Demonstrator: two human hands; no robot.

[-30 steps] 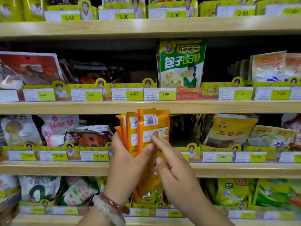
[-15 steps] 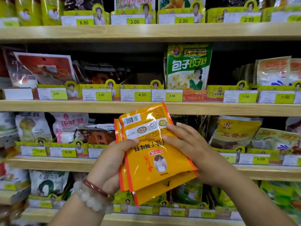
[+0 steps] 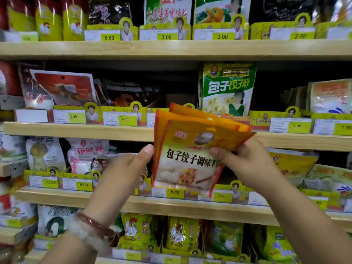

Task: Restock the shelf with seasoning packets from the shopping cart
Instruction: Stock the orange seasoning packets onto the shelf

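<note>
Flipped face-forward, three orange packets (image 3: 188,159) held by both hands.

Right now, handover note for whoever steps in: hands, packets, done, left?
Left hand: grips the orange seasoning packets at their left edge, thumb in front.
Right hand: pinches the same fanned stack at its right edge.
Packets: held upright in front of the wooden shelves, printed face toward the camera, none of this stack shelved yet.
Left: set the stack into its slot; the shopping cart is out of view.
</note>
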